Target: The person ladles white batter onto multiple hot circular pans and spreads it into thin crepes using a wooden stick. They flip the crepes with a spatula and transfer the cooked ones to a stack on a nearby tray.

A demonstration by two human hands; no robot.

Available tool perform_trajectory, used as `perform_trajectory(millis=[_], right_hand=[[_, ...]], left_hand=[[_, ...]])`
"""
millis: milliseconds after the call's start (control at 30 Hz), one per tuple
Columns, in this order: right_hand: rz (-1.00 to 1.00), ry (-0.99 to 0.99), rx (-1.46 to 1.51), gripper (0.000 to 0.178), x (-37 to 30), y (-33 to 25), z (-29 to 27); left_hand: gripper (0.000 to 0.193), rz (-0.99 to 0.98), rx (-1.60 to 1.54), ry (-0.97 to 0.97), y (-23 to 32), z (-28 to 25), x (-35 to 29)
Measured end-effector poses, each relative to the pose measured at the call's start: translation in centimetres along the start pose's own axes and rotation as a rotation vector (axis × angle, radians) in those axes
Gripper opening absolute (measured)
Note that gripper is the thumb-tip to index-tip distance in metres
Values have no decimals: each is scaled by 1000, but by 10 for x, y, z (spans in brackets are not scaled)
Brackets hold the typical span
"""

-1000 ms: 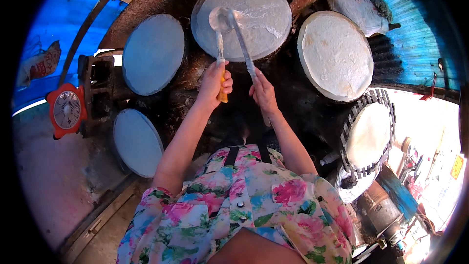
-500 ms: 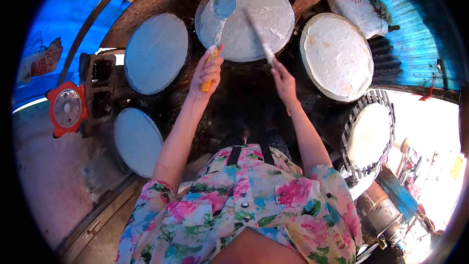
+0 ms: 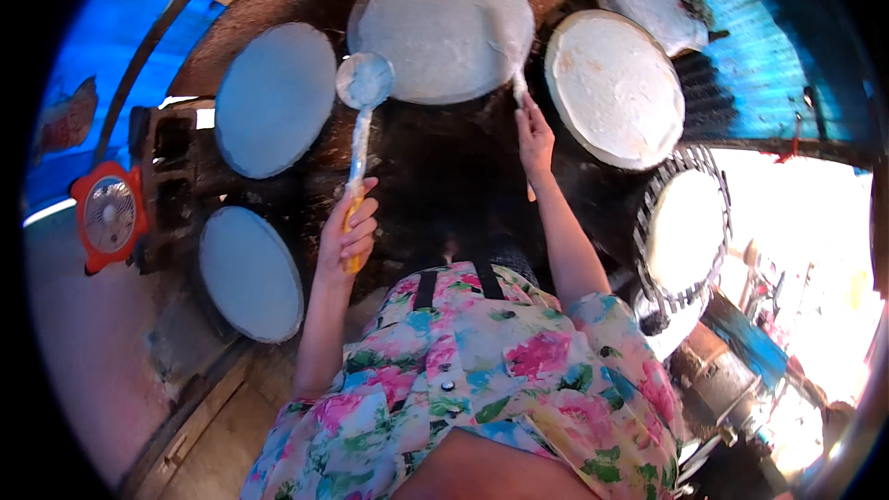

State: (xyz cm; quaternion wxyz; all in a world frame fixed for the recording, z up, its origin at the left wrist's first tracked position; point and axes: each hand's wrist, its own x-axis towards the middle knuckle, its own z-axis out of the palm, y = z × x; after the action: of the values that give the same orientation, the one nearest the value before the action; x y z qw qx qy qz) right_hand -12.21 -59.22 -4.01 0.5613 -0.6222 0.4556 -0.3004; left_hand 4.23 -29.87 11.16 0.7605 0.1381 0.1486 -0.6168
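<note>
My left hand (image 3: 349,233) grips the yellow handle of a batter-coated ladle (image 3: 364,81), whose round bowl hangs between two round steaming pans. My right hand (image 3: 535,137) holds a thin flat stick (image 3: 519,83) at the right rim of the top centre pan (image 3: 444,28), where a pale, thin round sheet lies spread. The stick's tip touches the edge of that sheet.
Round pans ring me: a covered one at upper left (image 3: 275,97), another at lower left (image 3: 250,273), a white sheet on the pan at upper right (image 3: 615,88). A woven rack with a sheet (image 3: 683,230) stands right. A red fan (image 3: 109,216) sits far left.
The left hand has drawn the ladle off the centre pan, down and to the left. The right hand has moved the stick rightward to the pan's right rim.
</note>
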Motion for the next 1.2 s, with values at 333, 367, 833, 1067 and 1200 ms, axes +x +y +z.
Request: perform_trajectory(millis=[333, 367, 833, 1067, 1200], right_hand=[[-75, -187, -166, 37, -111, -2, -40], [-109, -97, -168, 33, -112, -18, -46], [22, 779, -254, 22, 64, 74, -329], [66, 703, -443, 26, 89, 54, -312], [13, 736, -296, 24, 87, 17, -300]], left_hand=[[43, -99, 175, 32, -9, -13, -3], [42, -102, 181, 30, -12, -10, -6], [38, -20, 154, 99, -139, 4, -5], [39, 9, 166, 111, -197, 26, 7], [39, 40, 189, 78, -211, 34, 10]])
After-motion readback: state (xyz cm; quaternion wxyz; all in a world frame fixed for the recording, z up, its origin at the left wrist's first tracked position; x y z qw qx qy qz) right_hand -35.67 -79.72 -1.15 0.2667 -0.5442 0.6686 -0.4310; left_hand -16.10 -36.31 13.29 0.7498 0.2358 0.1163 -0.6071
